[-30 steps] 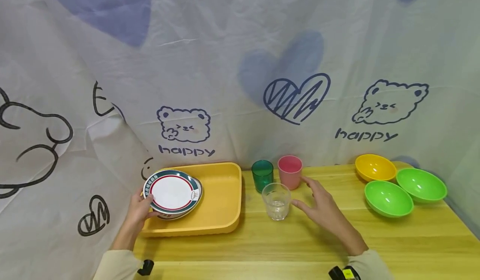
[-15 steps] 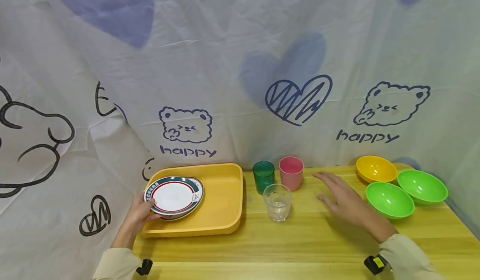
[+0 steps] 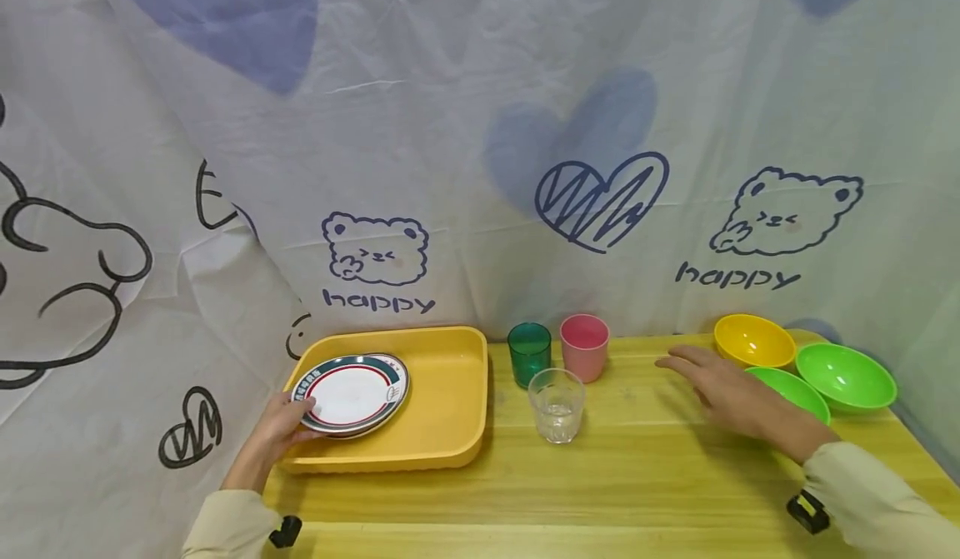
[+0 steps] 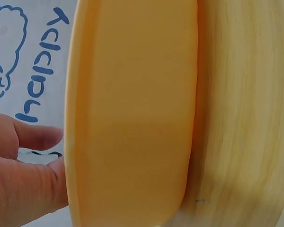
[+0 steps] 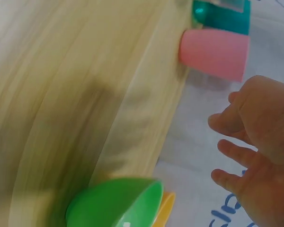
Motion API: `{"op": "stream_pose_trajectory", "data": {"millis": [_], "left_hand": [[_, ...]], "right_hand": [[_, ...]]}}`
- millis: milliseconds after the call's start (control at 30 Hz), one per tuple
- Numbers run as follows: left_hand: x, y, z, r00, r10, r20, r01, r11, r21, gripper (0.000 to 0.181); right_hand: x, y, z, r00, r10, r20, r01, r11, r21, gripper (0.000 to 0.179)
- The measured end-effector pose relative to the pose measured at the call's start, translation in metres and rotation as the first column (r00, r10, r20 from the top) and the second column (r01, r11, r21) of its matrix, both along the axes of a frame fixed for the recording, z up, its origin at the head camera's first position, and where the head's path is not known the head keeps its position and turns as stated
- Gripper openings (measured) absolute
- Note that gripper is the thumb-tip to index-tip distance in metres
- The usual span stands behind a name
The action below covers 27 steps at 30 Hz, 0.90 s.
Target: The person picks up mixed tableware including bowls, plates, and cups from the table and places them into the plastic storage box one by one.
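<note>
Left hand (image 3: 281, 422), lower left, pinching plate (image 3: 348, 396) by rim, thumb uppermost, right hand (image 3: 738, 390), lower right of frame, partly covering a green bowl (image 3: 797, 391), relaxed fingers pointing left.

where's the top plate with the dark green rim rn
In the head view, the top plate is at the left, over the left part of the yellow tray, with the left hand gripping its left edge.

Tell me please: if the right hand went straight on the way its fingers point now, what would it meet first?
Probably the pink cup, which stands ahead of the right hand in the head view. The hand's height is unclear, so it might pass above.
</note>
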<state>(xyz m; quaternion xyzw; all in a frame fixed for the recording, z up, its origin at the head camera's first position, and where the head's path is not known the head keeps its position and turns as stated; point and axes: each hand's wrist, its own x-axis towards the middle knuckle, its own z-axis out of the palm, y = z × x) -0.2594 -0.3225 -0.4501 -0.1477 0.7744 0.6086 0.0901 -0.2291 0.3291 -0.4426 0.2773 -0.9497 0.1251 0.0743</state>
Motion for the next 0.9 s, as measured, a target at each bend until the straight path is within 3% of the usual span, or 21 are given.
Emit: {"op": "stream_pose_trajectory", "data": {"millis": [300,600,833,900], "left_hand": [[-0.001,0.007,0.007,0.999,0.016,0.036,-0.012,0.994,-0.108,0.059],[-0.001,0.007,0.006,0.999,-0.02,0.033,0.025,0.987,-0.157,0.048],[0.0,0.007,0.004,0.999,-0.03,0.011,0.032,0.967,-0.253,0.029],[0.0,0.007,0.005,0.999,-0.046,0.014,0.048,0.961,-0.271,0.035]], "right_hand": [[-0.007,0.031,-0.008,0.996,0.056,-0.075,-0.046,0.991,0.127,0.063],[-0.014,0.058,-0.012,0.999,0.041,0.001,-0.04,0.985,0.168,0.043],[-0.018,0.068,-0.016,0.996,0.083,-0.034,-0.075,0.979,0.187,0.042],[-0.019,0.069,-0.018,0.995,0.086,-0.047,-0.076,0.978,0.193,0.039]]}}
